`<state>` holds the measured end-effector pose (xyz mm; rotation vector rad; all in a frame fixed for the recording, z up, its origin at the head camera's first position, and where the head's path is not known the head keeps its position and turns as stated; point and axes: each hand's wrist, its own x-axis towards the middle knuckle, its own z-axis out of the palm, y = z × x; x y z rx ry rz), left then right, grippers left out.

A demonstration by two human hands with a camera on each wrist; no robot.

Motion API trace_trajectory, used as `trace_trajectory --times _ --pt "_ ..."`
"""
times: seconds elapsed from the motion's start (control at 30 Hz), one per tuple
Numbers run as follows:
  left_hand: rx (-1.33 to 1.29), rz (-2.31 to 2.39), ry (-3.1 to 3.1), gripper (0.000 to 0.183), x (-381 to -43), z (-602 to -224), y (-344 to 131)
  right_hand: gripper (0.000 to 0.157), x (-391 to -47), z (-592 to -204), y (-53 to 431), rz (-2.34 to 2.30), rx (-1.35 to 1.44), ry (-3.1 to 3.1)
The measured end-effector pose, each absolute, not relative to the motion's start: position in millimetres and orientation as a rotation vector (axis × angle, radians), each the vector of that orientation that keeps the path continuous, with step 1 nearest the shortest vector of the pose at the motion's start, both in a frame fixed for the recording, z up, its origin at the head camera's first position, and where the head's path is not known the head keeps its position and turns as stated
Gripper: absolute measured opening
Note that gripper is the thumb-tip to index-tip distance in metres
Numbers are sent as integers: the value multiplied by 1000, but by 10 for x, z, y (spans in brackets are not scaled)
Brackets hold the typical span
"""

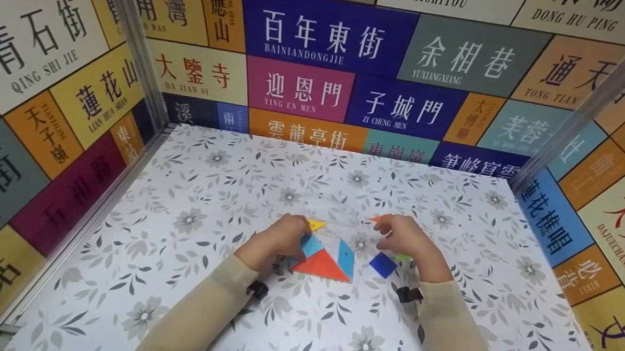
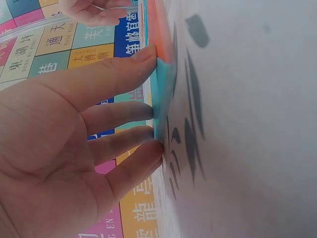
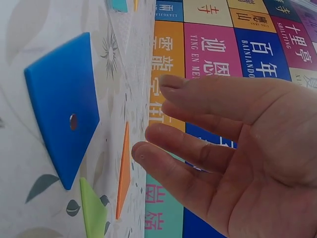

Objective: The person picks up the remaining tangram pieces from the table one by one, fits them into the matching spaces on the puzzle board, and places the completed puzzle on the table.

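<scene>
Flat coloured tangram-like pieces lie on the table. In the head view, my left hand [image 1: 283, 237] is at the left side of a group made of a large red triangle [image 1: 322, 266], a light blue piece [image 1: 311, 246], and a light blue parallelogram [image 1: 346, 258]. A yellow triangle [image 1: 316, 225] pokes out beyond that hand. The left wrist view shows thumb and fingertips touching the edge of the light blue piece [image 2: 161, 94]. My right hand [image 1: 403, 235] hovers with loosely bent fingers, holding nothing. Near it lie a blue square [image 3: 64, 109], a green piece [image 3: 92, 210], and an orange piece [image 3: 123, 173].
A white tabletop [image 1: 190, 265] with a grey floral print lies under everything. Partition walls [image 1: 325, 32] covered in coloured Chinese street-name panels close off the back and both sides. Dark wrist straps [image 1: 409, 294] show at both cuffs.
</scene>
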<state>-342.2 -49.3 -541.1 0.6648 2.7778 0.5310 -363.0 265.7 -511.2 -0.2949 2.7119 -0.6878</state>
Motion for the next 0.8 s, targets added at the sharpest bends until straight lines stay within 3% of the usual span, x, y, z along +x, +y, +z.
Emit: trace_trajectory --times 0.8 --pt "650 543 2773 57 -3421 -5414 -498 37 -3548 -5214 2552 -506 -246 2653"
